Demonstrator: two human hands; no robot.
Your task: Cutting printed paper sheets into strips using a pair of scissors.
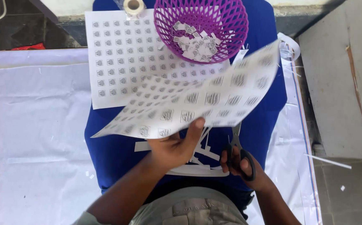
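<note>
My left hand (176, 146) pinches the near edge of a white sheet (197, 98) printed with rows of small square codes, lifted and bowed above a blue cloth (114, 150). My right hand (247, 173) grips black-handled scissors (239, 156), blades pointing up under the sheet's near edge. A second printed sheet (118, 58) lies flat on the cloth further away. A purple mesh basket (226, 16) holding several cut paper squares sits at the far end, overlapping that flat sheet.
A roll of tape (133, 6) stands at the top edge beside the basket. White sheeting (31, 125) covers the floor at left, with paper strips and scraps (328, 161) at right. A grey slab (343, 79) lies at far right.
</note>
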